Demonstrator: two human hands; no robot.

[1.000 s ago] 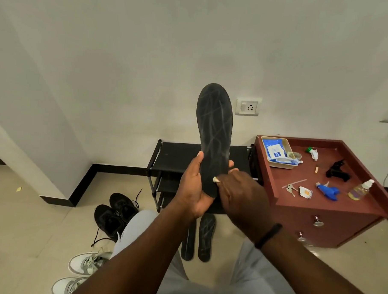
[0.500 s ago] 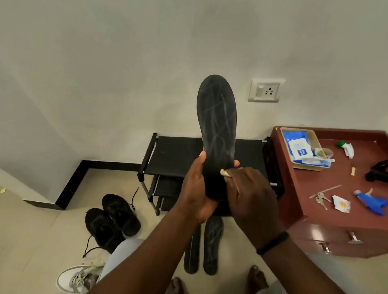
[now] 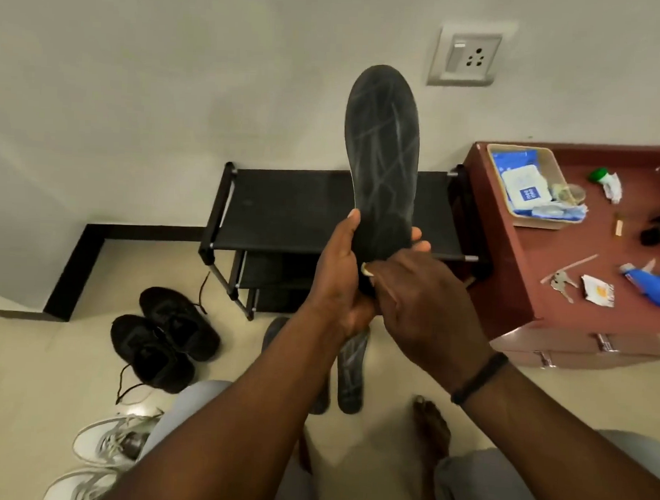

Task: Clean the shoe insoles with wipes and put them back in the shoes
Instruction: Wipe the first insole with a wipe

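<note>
Insole, thin, light and bendy, stands upright; left hand grips its heel, right hand pinches something small there.

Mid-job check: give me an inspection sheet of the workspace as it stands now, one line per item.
Surface: beige tiled floor; red cabinet top at right.
Job's things: black insole held upright; two more insoles on the floor; black shoes and white shoes at left; wipes pack in a tray.
Clutter: keys, blue tool, torn sachet on the cabinet.
Hands: left hand grips the insole's lower end; right hand pinches a small pale wad against it.
Cables: nothing seen.
Surroundings: black shoe rack, wall socket.
</note>
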